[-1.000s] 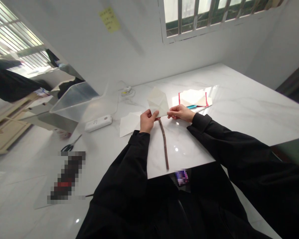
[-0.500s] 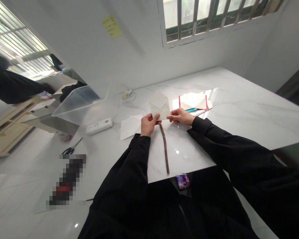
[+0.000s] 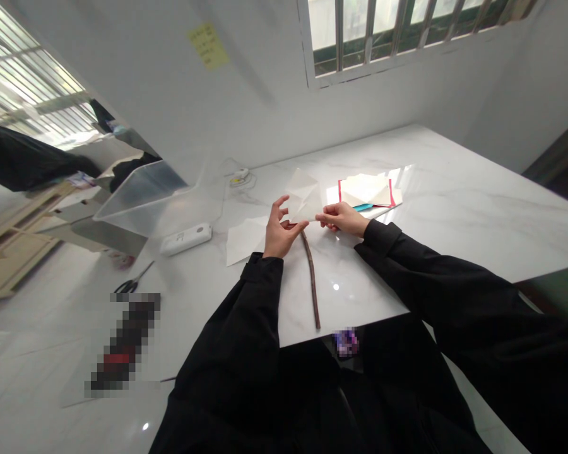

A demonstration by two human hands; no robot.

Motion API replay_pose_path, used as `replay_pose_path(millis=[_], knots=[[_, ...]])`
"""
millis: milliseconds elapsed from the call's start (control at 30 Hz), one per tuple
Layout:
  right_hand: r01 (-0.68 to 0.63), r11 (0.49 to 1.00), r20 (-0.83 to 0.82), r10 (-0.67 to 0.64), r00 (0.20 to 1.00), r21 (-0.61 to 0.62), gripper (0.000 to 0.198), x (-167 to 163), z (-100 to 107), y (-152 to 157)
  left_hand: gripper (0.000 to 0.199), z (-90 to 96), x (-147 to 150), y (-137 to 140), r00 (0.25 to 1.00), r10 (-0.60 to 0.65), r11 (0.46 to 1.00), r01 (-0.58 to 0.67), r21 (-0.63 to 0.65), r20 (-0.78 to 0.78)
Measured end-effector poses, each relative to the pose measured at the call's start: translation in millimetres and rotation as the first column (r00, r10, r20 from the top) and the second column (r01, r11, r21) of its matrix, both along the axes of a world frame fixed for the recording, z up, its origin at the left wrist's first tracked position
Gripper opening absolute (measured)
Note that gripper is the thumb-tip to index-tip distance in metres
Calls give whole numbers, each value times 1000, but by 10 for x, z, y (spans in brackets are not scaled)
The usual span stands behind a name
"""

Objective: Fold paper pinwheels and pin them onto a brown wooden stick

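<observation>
A cream paper envelope (image 3: 305,192) with folded flaps is held up over the table, tilted. My right hand (image 3: 343,219) pinches its lower right corner between thumb and fingers. At the lower left edge is my left hand (image 3: 281,233), fingers spread and raised, thumb stretched along the bottom edge; whether it touches the paper is hard to tell. Below the envelope a thin brown stick (image 3: 312,277) lies on the white table, pointing towards me. Beside my left hand lies white paper (image 3: 243,239). Right of the envelope rests a stack of cream envelopes (image 3: 365,191) with red and blue pieces underneath.
To the left are a white power strip (image 3: 187,239), black scissors (image 3: 127,287) and a clear plastic bin (image 3: 142,195). A white cable device (image 3: 240,176) sits by the wall, below a yellow note (image 3: 208,46). The near table edge (image 3: 345,335) is close to my body.
My left hand has loosened from the envelope, its fingers lifting and spreading. The envelope has tilted a little, while my right hand keeps its pinch. The stick has not moved.
</observation>
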State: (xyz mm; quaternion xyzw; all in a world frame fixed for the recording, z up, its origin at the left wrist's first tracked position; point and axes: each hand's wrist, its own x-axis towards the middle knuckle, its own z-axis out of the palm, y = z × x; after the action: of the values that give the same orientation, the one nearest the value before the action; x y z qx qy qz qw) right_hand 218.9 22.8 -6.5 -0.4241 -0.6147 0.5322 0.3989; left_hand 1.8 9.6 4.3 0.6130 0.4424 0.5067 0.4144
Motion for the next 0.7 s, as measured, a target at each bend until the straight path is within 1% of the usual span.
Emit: replay_pose_path(millis=[100,167,200,267,300,333,367,400,467,500,533,567,600,633,667,700], knots=[[1,1000,-5,-1,1000,16,42,28,-2,20,54,-25,-7,-1,998,-27,999,28,18,-61],[21,1000,-23,-21,1000,12,36,49,-5,23,41,-63,-5,13,995,-9,1000,12,23,-97],[37,999,-34,-37,999,16,42,59,-5,16,38,-81,-1,20,995,-1,1000,3,23,-100],[73,996,-47,-70,996,60,74,75,2,-20,39,-104,14,31,997,-3,1000,4,10,-74],[86,991,-45,-82,996,100,87,83,8,-48,41,-108,26,33,999,-11,1000,12,2,-51],[95,985,-38,-90,995,146,91,91,13,-80,42,-106,38,32,999,-23,1000,23,-7,-28],[104,976,-29,-100,995,191,87,100,17,-116,44,-101,52,28,999,-40,999,40,-15,-10],[112,967,-16,-111,994,228,75,112,17,-152,45,-93,66,20,998,-62,998,62,-23,0],[133,955,9,-141,990,265,43,145,7,-222,52,-74,87,-9,993,-119,992,118,-31,-12],[147,953,20,-158,987,264,32,168,-4,-253,59,-64,92,-31,989,-141,990,140,-26,-41],[160,955,26,-171,985,251,28,196,-19,-281,68,-56,92,-60,985,-147,989,146,-15,-93],[168,960,24,-178,984,226,29,229,-35,-305,77,-49,87,-95,976,-130,991,133,5,-174],[173,967,11,-178,984,189,30,264,-53,-326,83,-42,76,-136,957,-89,994,103,35,-274],[178,974,-11,-178,984,141,32,301,-71,-342,84,-35,62,-185,920,-26,996,59,73,-390],[180,980,-35,-177,984,87,34,336,-88,-355,81,-27,46,-240,863,42,993,19,116,-504],[181,983,-60,-179,982,32,36,368,-105,-364,74,-19,29,-301,795,98,988,-6,154,-598]])
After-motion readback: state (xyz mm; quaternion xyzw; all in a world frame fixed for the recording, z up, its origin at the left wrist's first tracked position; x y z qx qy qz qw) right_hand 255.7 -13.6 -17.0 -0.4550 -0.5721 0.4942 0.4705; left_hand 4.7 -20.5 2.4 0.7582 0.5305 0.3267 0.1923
